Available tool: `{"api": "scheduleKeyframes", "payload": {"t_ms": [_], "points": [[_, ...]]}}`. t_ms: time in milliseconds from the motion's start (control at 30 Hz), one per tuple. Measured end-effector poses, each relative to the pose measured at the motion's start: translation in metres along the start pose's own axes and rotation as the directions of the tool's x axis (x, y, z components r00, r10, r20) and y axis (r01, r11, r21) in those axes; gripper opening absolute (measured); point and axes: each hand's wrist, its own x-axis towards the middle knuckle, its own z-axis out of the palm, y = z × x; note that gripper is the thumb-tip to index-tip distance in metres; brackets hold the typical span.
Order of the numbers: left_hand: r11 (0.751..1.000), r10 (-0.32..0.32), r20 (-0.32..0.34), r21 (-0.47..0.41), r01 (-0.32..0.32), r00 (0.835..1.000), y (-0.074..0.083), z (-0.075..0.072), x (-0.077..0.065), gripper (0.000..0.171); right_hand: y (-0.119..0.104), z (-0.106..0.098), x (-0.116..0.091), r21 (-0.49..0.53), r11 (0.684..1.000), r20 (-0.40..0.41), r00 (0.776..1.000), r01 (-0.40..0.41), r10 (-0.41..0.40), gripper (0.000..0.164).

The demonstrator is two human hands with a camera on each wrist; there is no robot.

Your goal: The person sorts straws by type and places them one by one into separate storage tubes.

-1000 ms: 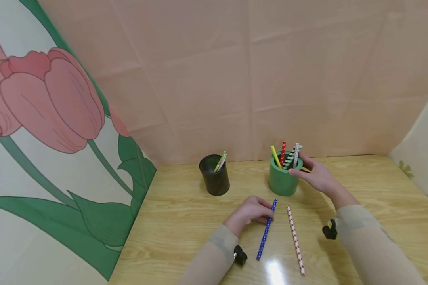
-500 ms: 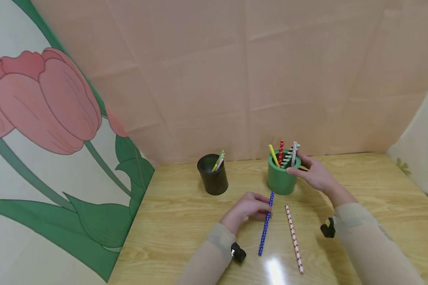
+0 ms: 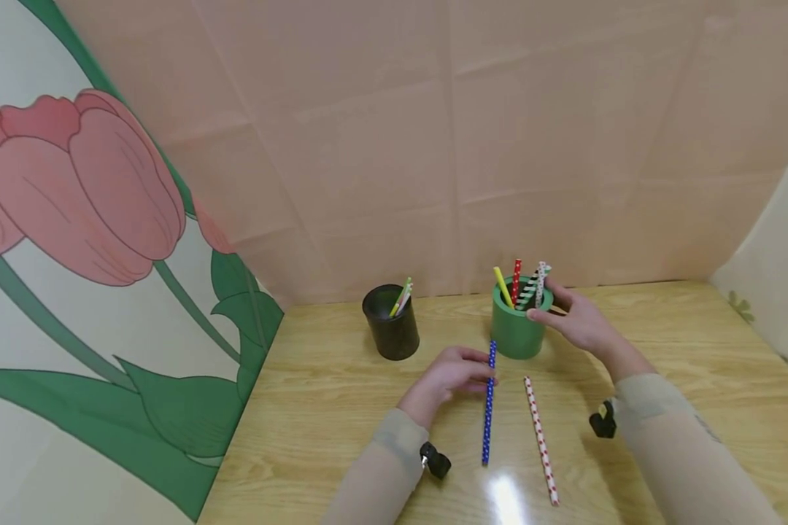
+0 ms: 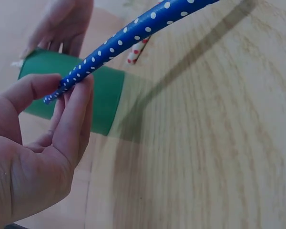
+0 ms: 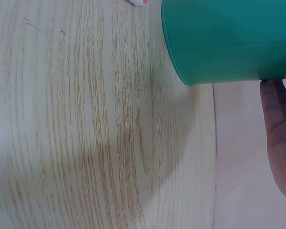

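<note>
Between thumb and fingertips my left hand [image 3: 453, 370] pinches a blue paper straw [image 3: 488, 423] with white dots, near its far end. In the left wrist view the straw [image 4: 128, 36] slants up to the right over its shadow on the table. My right hand [image 3: 584, 321] grips the green cup [image 3: 517, 339] at the right side of its rim, thumb in front. Several straws lean in that cup: yellow [image 3: 502, 286], red with white dots [image 3: 516, 277], black-striped [image 3: 527, 292] and pale dotted [image 3: 541, 281]. The blue straw's top end is just in front of the green cup.
A white straw with red spots [image 3: 541, 441] lies on the wooden table [image 3: 315, 408], right of the blue one. Back left stands a black cup [image 3: 394, 332] with a few thin straws [image 3: 402, 297]. A pinkish cloth [image 3: 368, 146] hangs behind the table.
My left hand has moved the blue straw up and away, toward the green cup, and turned it more upright. My right hand stays on the green cup.
</note>
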Motion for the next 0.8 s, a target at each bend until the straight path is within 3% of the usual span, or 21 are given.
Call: {"api": "scheduleKeyframes", "payload": {"t_ms": [233, 500, 800], "points": [[1.000, 0.022, 0.000, 0.008, -0.022, 1.000, 0.006, -0.003, -0.001, 0.027, 0.001, -0.001, -0.001, 0.011, 1.000, 0.002, 1.000, 0.002, -0.002, 0.107], [0.998, 0.050, 0.000, -0.040, -0.050, 0.999, 0.020, -0.007, 0.000, 0.026, 0.002, -0.002, 0.002, 0.008, 1.000, 0.008, 1.000, -0.003, 0.003, 0.107], [0.979, 0.168, -0.047, -0.111, -0.172, 0.985, 0.035, -0.006, 0.002, 0.027, 0.001, -0.002, 0.003, -0.006, 1.000, 0.008, 1.000, 0.000, 0.000, 0.107]]}}
